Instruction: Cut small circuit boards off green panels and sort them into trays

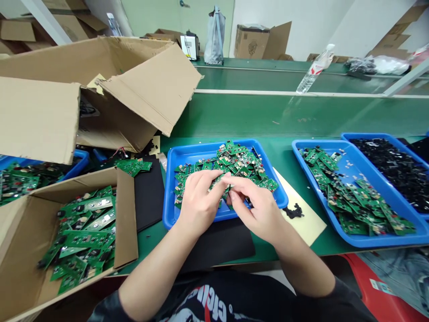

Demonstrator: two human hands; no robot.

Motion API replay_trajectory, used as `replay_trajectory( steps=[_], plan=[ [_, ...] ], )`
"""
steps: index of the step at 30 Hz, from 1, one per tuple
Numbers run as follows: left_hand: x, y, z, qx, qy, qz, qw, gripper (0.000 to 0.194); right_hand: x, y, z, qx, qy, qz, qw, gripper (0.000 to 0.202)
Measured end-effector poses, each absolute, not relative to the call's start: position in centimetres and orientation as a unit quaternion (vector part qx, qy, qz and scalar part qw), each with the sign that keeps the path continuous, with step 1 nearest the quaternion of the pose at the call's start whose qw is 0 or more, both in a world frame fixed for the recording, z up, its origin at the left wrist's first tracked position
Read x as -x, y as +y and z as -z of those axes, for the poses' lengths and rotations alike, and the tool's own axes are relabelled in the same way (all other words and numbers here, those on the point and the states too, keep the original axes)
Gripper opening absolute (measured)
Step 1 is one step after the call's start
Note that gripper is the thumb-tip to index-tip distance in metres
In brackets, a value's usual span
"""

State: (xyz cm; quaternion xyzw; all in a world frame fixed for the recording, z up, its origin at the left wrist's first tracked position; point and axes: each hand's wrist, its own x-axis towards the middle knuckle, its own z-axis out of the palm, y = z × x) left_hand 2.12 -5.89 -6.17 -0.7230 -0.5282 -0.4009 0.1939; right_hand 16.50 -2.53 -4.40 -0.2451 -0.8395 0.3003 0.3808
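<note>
Green circuit boards [239,161] lie in a loose heap inside the middle blue tray [170,210], which stands on the green table [150,241] directly before the person. Both hands meet above the near part of this heap. The left hand [203,201] has its fingers bent and its fingertips brought together, and the right hand [258,208] comes against them with thumb and fingers also bent inward. Between the fingertips a small narrow edge is visible, but it is mostly covered, so I cannot tell what it is or which hand is grasping it. Under the forearms, near the table edge, a black sheet [217,246] lies flat. To the right of the tray there is a pale yellow sheet [311,221] with a few black pieces [294,211] on it. Farther right, another blue tray [355,165] contains more boards, and just beside it a third tray is filled with small black parts [390,172]. At the left side, an open cardboard box [125,219] holds longer green boards [85,239]. Behind this box stands a larger carton [154,85], with its flaps spread open
</note>
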Motion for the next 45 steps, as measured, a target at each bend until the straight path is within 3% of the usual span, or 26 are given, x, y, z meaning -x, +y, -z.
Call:
replay_trajectory(
  steps=[10, 27, 40, 45],
  plan=[
    [-1.2, -5.7, 5.9, 0.726, -0.501, 0.436, 0.176, 0.028, -17.9, -0.8, 4.3, 0.281, -0.767, -0.447, 0.366, 0.029],
    [-0.4, -5.5, 5.8, 0.782, -0.453, 0.414, 0.106, 0.027, -18.0, 0.4, 4.0, 0.279, -0.818, -0.320, 0.388, 0.013],
    [-1.1, -5.8, 4.7, 0.761, -0.399, 0.504, -0.092, 0.018, -18.6, 1.0, 3.7, 0.234, -0.660, -0.654, 0.285, 0.012],
    [-0.8, -5.9, 4.4, 0.722, -0.389, 0.531, -0.215, 0.010, -19.0, 0.9, 3.5, 0.179, -0.638, -0.705, 0.253, 0.012]
  ],
)
